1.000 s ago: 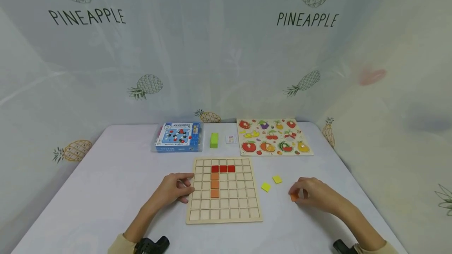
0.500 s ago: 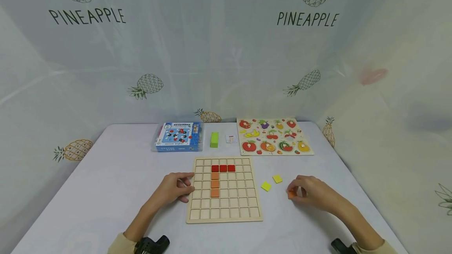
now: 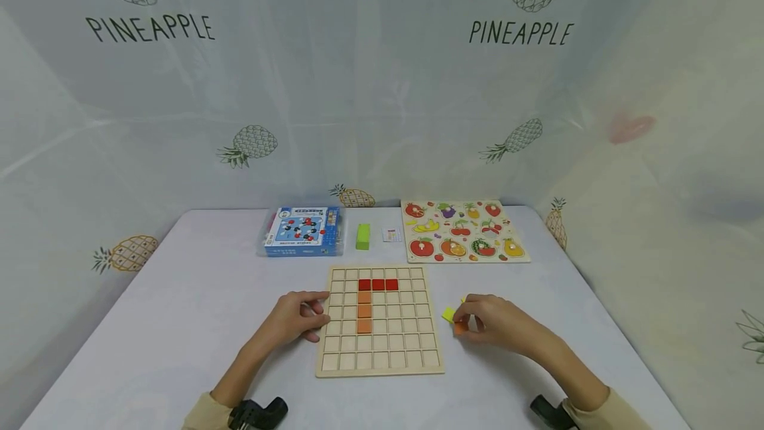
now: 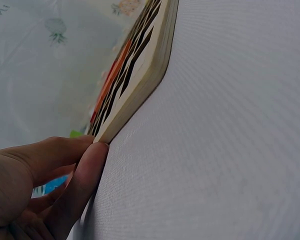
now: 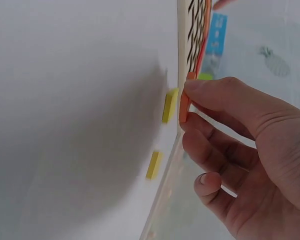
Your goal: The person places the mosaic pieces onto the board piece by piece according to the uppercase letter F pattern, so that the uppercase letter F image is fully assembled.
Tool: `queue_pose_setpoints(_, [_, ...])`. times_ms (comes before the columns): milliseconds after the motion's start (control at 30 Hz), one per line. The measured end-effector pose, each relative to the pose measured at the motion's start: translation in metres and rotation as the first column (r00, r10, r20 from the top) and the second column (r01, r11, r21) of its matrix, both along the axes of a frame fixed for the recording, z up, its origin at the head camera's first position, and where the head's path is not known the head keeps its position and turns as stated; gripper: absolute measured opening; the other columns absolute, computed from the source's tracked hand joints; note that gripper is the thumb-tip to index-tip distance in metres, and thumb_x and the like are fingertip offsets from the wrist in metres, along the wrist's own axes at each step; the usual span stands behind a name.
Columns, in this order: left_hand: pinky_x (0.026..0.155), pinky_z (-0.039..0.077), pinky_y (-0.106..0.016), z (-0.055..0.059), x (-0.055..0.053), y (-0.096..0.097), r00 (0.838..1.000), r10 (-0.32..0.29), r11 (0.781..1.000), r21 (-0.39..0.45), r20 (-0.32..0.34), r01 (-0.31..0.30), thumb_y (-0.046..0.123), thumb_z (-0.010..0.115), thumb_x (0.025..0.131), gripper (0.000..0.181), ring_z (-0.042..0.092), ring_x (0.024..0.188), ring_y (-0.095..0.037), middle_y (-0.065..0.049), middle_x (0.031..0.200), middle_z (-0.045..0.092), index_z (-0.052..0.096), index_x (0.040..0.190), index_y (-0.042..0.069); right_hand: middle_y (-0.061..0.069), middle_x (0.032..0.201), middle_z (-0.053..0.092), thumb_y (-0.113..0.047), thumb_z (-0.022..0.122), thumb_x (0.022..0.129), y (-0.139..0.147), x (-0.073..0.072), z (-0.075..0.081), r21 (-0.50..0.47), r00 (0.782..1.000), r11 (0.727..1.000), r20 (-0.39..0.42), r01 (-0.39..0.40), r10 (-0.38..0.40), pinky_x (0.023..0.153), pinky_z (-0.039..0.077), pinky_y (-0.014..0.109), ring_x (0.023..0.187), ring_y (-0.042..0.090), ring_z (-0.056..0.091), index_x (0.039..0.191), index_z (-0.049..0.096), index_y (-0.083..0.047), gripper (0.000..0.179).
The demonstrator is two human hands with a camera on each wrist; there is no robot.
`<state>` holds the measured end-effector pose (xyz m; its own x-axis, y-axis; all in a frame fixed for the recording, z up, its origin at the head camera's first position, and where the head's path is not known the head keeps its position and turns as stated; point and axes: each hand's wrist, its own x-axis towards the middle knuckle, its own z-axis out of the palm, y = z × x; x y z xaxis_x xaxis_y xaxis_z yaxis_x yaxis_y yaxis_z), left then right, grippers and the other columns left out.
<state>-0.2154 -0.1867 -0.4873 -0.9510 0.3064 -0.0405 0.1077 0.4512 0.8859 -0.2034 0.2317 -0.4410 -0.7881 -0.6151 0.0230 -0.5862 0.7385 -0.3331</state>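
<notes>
My left hand (image 3: 296, 316) rests at the left edge of a wooden grid board (image 3: 382, 362), with its thumb and index finger touching that edge. Three red tiles (image 3: 379, 285) form a row near the board's top, and three orange tiles (image 3: 364, 310) run down below the leftmost red one. To the right of the board, my right hand (image 3: 501, 325) pinches an orange square tile (image 5: 185, 102) between thumb and fingers, above the cloth. Close to it lie two yellow tiles (image 5: 170, 106); the farther one is mostly hidden by the hand in the head view.
Behind the board stand a blue boxed set (image 3: 303, 232), a green block (image 3: 363, 236), a small white card (image 3: 391, 235) and a fruit puzzle board (image 3: 465, 231). A white cloth (image 3: 179, 324) covers the table. A pineapple-print curtain (image 3: 382, 85) hangs behind.
My right hand has moved left with the orange tile, towards the board, and now partly covers the yellow tiles in the head view. The left hand has stayed at the board's edge.
</notes>
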Motion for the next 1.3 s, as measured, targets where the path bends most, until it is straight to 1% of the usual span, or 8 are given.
queue_pose_setpoints(133, [0.051,0.061,-0.029,0.001,0.0,0.001,1.0,-0.006,1.0,-0.004,-0.005,0.006,0.008,0.074,0.086,0.05,0.066,0.057,-0.014,-0.012,0.09,0.061,0.058,0.132,-0.005,-0.013,0.089,0.063,-0.026,0.077,0.084,-0.021,-0.001,-0.004,-0.005,0.999,0.999,-0.007,-0.05,0.05,0.054,0.043,0.011,0.065,0.0,0.05,0.098,0.074,-0.021,0.015])
queue_pose_setpoints(300, [0.051,0.061,-0.029,0.001,0.0,0.0,1.0,-0.003,1.0,-0.002,-0.001,0.003,0.008,0.074,0.086,0.05,0.066,0.057,-0.016,-0.012,0.09,0.061,0.058,0.131,-0.005,-0.014,0.088,0.063,-0.029,0.077,0.085,-0.047,-0.002,-0.008,-0.005,0.994,0.994,-0.015,-0.105,0.105,0.053,0.043,0.01,0.065,-0.001,0.048,0.096,0.074,-0.023,0.013])
queue_pose_setpoints(500, [0.051,0.061,-0.029,0.001,-0.001,0.001,1.0,0.006,1.0,-0.011,0.001,-0.006,0.008,0.074,0.085,0.05,0.066,0.057,-0.016,-0.011,0.089,0.061,0.059,0.131,-0.004,-0.011,0.088,0.064,-0.026,0.076,0.086,-0.074,-0.003,-0.009,-0.014,0.984,0.985,-0.062,-0.17,0.169,0.062,0.048,0.009,0.073,0.002,0.057,0.095,0.074,-0.021,0.01])
queue_pose_setpoints(667, [0.05,0.061,-0.029,0.0,-0.001,0.001,1.0,0.017,1.0,-0.019,0.005,-0.016,0.008,0.074,0.085,0.05,0.066,0.056,-0.017,-0.01,0.089,0.061,0.059,0.131,-0.004,-0.01,0.091,0.066,-0.026,0.075,0.087,-0.093,-0.002,-0.009,-0.003,0.977,0.98,-0.068,-0.201,0.2,0.067,0.05,0.01,0.078,0.003,0.06,0.096,0.074,-0.022,0.01])
queue_pose_setpoints(1033, [0.05,0.061,-0.029,0.0,-0.001,0.002,1.0,0.023,1.0,-0.017,0.014,-0.023,0.008,0.075,0.085,0.05,0.065,0.056,-0.014,-0.01,0.089,0.061,0.059,0.131,-0.003,-0.011,0.093,0.067,-0.029,0.075,0.087,-0.126,-0.005,-0.009,0.012,0.964,0.969,-0.095,-0.249,0.249,0.068,0.049,0.006,0.08,0.0,0.061,0.1,0.074,-0.023,0.014])
queue_pose_setpoints(1300, [0.051,0.062,-0.029,0.001,0.0,0.002,0.999,0.024,1.0,-0.009,0.026,-0.023,0.009,0.074,0.085,0.051,0.064,0.057,-0.012,-0.011,0.09,0.06,0.058,0.132,-0.004,-0.011,0.092,0.066,-0.032,0.074,0.088,-0.146,-0.005,-0.01,0.046,0.958,0.964,-0.108,-0.261,0.264,0.067,0.048,0.006,0.076,-0.003,0.055,0.102,0.074,-0.023,0.017])
